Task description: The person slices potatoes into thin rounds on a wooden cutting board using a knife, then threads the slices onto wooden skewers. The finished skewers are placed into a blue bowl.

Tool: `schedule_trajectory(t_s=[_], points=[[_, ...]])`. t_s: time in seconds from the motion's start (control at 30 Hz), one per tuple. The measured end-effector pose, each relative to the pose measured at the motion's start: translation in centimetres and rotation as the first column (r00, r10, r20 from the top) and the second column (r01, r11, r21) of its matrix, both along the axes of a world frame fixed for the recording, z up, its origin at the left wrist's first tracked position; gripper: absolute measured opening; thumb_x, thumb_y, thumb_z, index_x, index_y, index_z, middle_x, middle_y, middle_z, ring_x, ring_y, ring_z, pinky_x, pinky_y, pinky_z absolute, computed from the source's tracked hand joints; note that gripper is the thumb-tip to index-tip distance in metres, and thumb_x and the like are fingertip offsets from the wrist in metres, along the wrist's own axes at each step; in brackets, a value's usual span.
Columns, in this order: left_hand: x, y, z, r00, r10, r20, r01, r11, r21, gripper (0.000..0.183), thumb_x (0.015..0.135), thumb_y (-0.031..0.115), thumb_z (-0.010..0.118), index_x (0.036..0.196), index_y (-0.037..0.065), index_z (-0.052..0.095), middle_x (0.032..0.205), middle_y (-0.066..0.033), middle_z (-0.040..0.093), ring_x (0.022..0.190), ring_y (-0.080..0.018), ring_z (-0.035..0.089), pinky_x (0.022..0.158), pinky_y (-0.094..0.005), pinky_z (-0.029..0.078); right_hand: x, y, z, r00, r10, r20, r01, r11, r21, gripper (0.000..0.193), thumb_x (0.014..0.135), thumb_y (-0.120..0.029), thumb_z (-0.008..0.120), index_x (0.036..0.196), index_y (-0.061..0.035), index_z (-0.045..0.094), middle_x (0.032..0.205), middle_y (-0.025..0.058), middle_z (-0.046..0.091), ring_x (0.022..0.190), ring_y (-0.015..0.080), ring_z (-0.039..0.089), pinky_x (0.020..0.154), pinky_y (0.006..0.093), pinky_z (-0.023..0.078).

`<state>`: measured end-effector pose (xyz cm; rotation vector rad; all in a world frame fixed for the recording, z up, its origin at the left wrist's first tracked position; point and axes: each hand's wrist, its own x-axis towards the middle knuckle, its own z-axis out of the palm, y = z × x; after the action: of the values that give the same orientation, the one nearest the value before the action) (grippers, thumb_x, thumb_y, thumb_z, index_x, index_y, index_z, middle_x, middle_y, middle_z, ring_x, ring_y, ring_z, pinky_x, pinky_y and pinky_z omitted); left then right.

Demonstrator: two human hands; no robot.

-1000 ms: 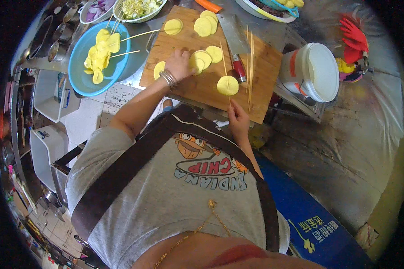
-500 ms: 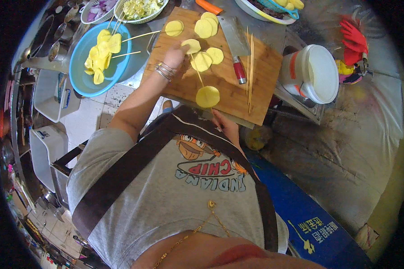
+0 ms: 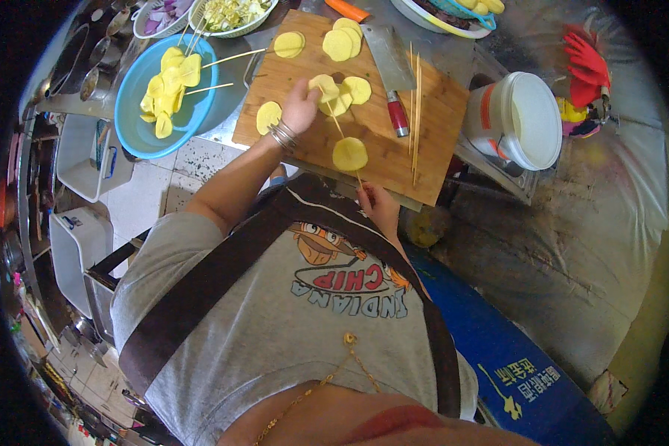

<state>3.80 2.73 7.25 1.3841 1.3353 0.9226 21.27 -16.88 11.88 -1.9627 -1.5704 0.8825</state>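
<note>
My left hand [image 3: 302, 108] pinches a pale yellow potato slice [image 3: 322, 85] over the middle of the cutting board [image 3: 383, 167]. My right hand [image 3: 379, 205], at the board's near edge, grips the lower end of a thin wooden skewer [image 3: 337, 124]. A threaded potato slice [image 3: 350, 154] sits partway up it, and its upper tip reaches the slice in my left hand. More loose slices [image 3: 359, 91] lie right beside that hand. Another slice [image 3: 268, 117] rests left of my wrist, and small stacks [image 3: 341, 42] lie farther back.
A cleaver [image 3: 389, 67] with a red handle and several bare skewers [image 3: 415, 123] lie on the board's right. A blue basin [image 3: 130, 140] at left holds skewered slices. A white bucket [image 3: 490, 119] stands at right; a carrot piece [image 3: 347, 10] lies behind.
My left hand has shifted right and slightly nearer with its slice, uncovering a slice beside the wrist. My right hand and the skewer have moved a little to the right.
</note>
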Motion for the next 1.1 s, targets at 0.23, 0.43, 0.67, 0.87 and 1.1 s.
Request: schedule_trajectory(t_s=[0.23,0.43,0.67,0.87,1.1], points=[[2.2,-3.1,-1.7,0.959,-0.244,0.147,0.254,0.966,-0.053,0.031,0.086,0.019,0.050,0.108,-0.002,0.048,0.100,-0.0116,0.058,0.092,-0.0167,0.054,0.080,-0.0304,0.043,0.9,-0.1,0.2,0.952,-0.183,-0.246,0.164,0.982,-0.097,0.023,0.084,-0.023,0.056,0.088,-0.0018,0.062,0.069,0.0085,0.061,0.061,0.0160,0.057,0.058,0.0276,0.044],[-0.2,2.0,-0.3,0.668,0.094,-0.738,0.273,0.892,0.361,0.035,0.079,0.030,0.057,0.101,0.003,0.052,0.080,-0.0159,0.058,0.071,-0.0241,0.059,0.063,-0.0344,0.048,2.9,-0.5,0.5,0.919,-0.258,-0.297,0.249,0.966,-0.071,0.022,0.085,-0.022,0.056,0.087,-0.0008,0.062,0.066,0.0072,0.060,0.059,0.0107,0.055,0.055,0.0260,0.044],[-4.6,3.7,4.5,0.989,-0.151,-0.002,0.139,0.916,-0.377,0.024,0.079,0.015,0.056,0.098,0.001,0.050,0.064,-0.0085,0.054,0.048,-0.0153,0.051,0.040,-0.0263,0.041,1.2,-1.1,0.7,0.983,-0.069,-0.171,0.071,0.997,0.004,0.019,0.083,-0.019,0.058,0.087,-0.0008,0.062,0.065,0.0092,0.060,0.057,0.0147,0.057,0.055,0.0273,0.045],[-2.8,3.5,1.8,0.845,0.187,0.500,0.097,0.867,-0.489,0.015,0.085,0.014,0.049,0.088,-0.001,0.050,0.060,-0.0071,0.051,0.045,-0.0135,0.044,0.039,-0.0242,0.032,-0.4,-0.4,0.2,0.977,0.030,-0.211,-0.019,0.998,0.053,0.018,0.083,-0.022,0.059,0.089,-0.0050,0.062,0.071,0.0110,0.061,0.061,0.0193,0.060,0.055,0.0285,0.046],[-1.7,3.4,1.5,0.864,0.248,0.438,-0.094,0.935,-0.343,0.017,0.082,0.013,0.049,0.092,-0.001,0.051,0.064,-0.0071,0.053,0.049,-0.0129,0.048,0.044,-0.0256,0.038,-0.4,-0.7,-1.7,0.976,0.121,-0.182,-0.107,0.991,0.086,0.019,0.082,-0.025,0.060,0.090,-0.0079,0.062,0.074,0.0095,0.062,0.062,0.0207,0.061,0.053,0.0293,0.047]])
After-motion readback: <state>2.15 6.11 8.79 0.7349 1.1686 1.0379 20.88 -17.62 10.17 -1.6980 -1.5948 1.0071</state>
